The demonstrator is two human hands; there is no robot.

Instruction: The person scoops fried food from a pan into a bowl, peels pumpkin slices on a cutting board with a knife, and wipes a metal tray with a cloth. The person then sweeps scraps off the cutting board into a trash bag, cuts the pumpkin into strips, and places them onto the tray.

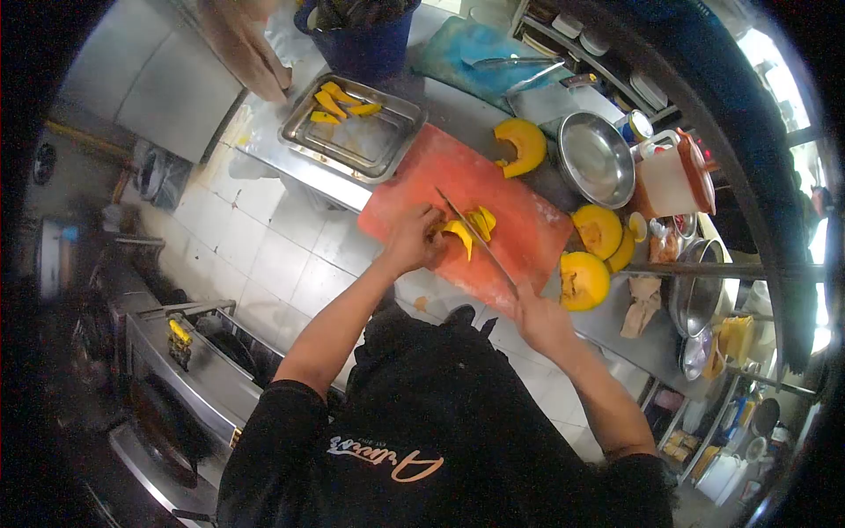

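Observation:
My right hand is wrapped round the handle of a long knife, its blade slanting up and left over the orange-red cutting board. Curled fingers of my left hand press on a curved pumpkin slice, just left of the blade; the fingertips are partly hidden. On the blade's other side lie cut pumpkin pieces. A metal tray beyond the board's left end holds several pumpkin slices.
Larger pumpkin sections sit off the board's right end, and a curved section lies behind it. Nearby stand a steel bowl and an orange-and-white container. A blue bucket and tongs are farther back.

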